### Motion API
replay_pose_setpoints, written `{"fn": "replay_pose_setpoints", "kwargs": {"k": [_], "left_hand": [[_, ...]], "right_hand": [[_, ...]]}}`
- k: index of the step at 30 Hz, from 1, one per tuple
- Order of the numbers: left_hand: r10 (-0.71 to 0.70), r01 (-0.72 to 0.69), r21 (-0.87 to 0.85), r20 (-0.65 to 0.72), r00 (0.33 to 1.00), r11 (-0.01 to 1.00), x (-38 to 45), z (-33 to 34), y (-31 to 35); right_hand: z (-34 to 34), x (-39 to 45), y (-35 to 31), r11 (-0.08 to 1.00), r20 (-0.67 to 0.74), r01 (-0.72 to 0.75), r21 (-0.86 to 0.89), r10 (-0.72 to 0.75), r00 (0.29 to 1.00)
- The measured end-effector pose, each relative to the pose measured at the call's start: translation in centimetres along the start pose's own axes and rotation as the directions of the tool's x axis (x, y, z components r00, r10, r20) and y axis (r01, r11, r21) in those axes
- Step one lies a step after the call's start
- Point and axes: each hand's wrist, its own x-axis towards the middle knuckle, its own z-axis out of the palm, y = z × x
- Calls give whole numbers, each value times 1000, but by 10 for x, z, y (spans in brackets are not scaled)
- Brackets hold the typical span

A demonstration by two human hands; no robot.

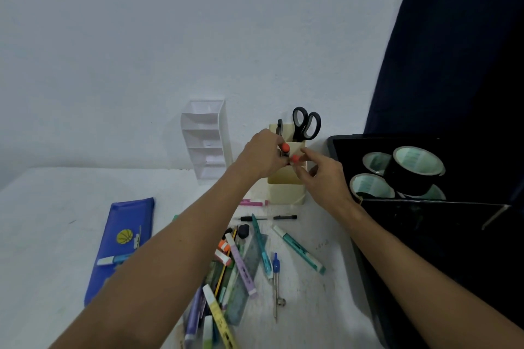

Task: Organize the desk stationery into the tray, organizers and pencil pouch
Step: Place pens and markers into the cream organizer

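My left hand (262, 154) grips an orange-capped marker (285, 147) over the front pocket of the cream organizer (286, 190). My right hand (326, 176) pinches a second orange-capped marker (295, 159) right beside the first, at the same pocket. Black-handled scissors (306, 125) stand in the organizer's rear pocket. A blue pencil pouch (124, 241) lies flat at the left. A pile of pens, highlighters and rulers (235, 266) lies under my left forearm.
A white tiered organizer (207, 139) stands against the wall. A black tray (425, 235) at the right holds rolls of black tape (416, 167). Loose on the desk are a teal marker (299, 249), a compass (276, 278), a black pen (269, 217) and a pink highlighter (252, 202).
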Motion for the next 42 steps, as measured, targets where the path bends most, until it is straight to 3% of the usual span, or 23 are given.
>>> {"fn": "replay_pose_setpoints", "kwargs": {"k": [11, 15, 18, 21, 24, 27, 37, 42], "left_hand": [[43, -41, 26, -57, 997, 999, -22, -12, -18], [9, -8, 66, -30, 1000, 998, -52, -34, -47], [-95, 88, 125, 52, 994, 988, -82, -53, -78], [-168, 135, 214, 143, 975, 967, -110, -58, -102], [-200, 135, 256, 247, 948, 957, -125, -48, -110], [-190, 112, 258, 302, 934, 960, -125, -32, -105], [-273, 13, 550, 394, 878, 835, -107, 6, -87], [-282, 0, 643, 337, 898, 766, -110, 14, -73]], "right_hand": [[-3, -4, -5, 998, 25, -45, -46, 46, 999], [-3, -16, -19, 991, 319, 13, -135, 31, 947], [7, -24, -26, 970, 537, 88, -229, 50, 842], [23, -27, -21, 901, 654, 138, -412, 186, 733], [35, -28, -9, 791, 643, 156, -592, 346, 684], [38, -29, 3, 733, 618, 196, -652, 364, 697], [41, -35, 11, 749, 614, 176, -638, 358, 704], [41, -37, 5, 753, 627, 194, -629, 343, 699]]}}
